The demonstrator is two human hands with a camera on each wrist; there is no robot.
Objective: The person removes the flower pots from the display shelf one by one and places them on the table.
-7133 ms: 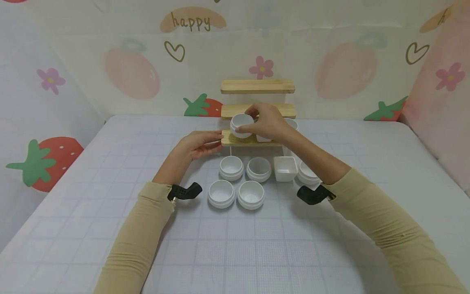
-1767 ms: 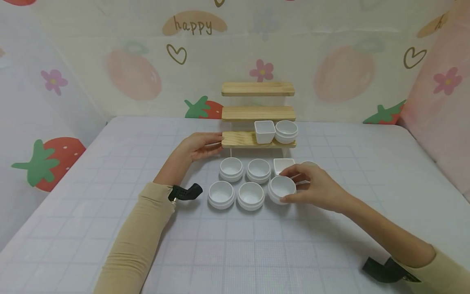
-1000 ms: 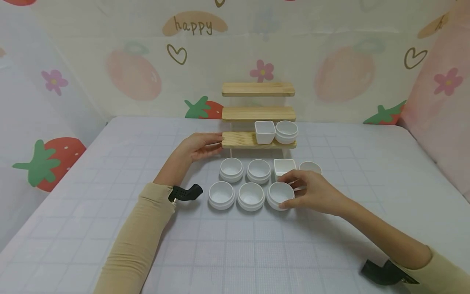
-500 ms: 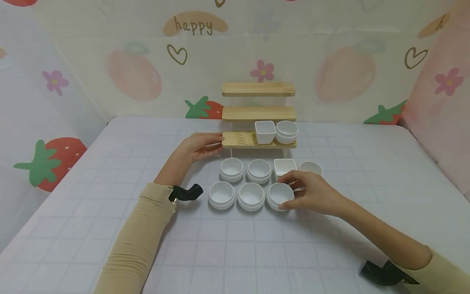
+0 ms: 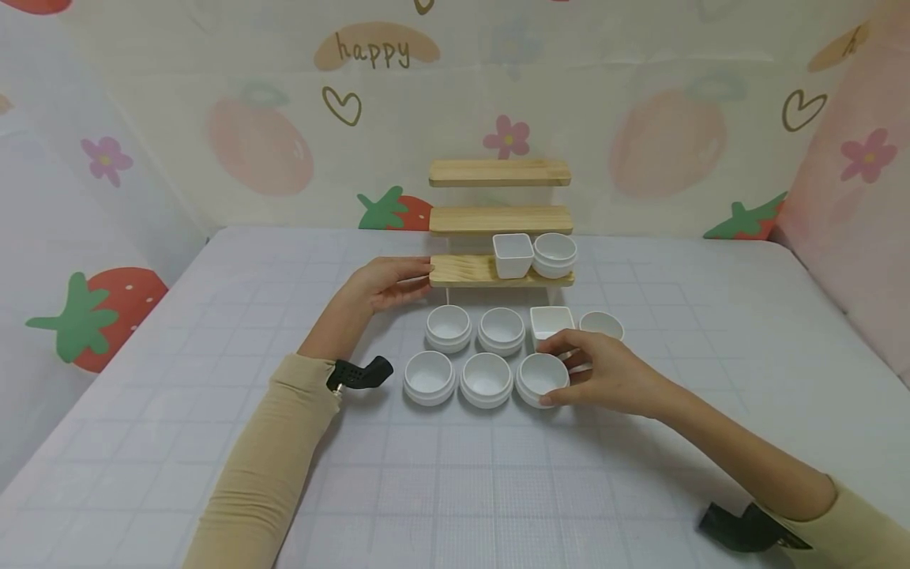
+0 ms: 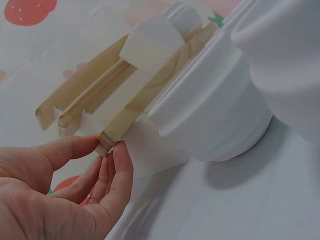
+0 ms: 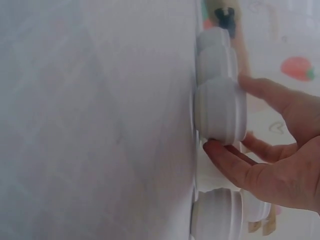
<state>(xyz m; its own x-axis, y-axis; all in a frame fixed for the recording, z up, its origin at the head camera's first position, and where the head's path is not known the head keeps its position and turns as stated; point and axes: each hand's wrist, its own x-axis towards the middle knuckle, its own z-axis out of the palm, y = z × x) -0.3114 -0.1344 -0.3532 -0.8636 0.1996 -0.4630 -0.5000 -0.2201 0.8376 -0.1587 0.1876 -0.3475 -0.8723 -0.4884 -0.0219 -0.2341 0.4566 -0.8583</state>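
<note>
My left hand [image 5: 370, 288] pinches the left end of the lowest board of a three-tier wooden display stand [image 5: 462, 271]. In the left wrist view, thumb and fingertips meet around that board's end [image 6: 111, 137]. My right hand [image 5: 604, 371] holds a round white bowl [image 5: 542, 379] from its right side, thumb in front and fingers behind. This bowl rests on the table at the right end of the front row. Beside it stand two matching bowls, the nearer being a round bowl [image 5: 486, 379]. The right wrist view shows fingertips against the held bowl [image 7: 220, 110].
Behind the front row are two round bowls, a square white bowl [image 5: 550, 322] and another round bowl [image 5: 601, 324], partly covered by the right hand. The lowest board carries a square bowl [image 5: 513, 255] and a round bowl [image 5: 555, 254] on its right half.
A round bowl earlier held on the lowest board's left part is gone from there. The right hand has lowered a round bowl to the front row's right end. The left hand has stayed put.
</note>
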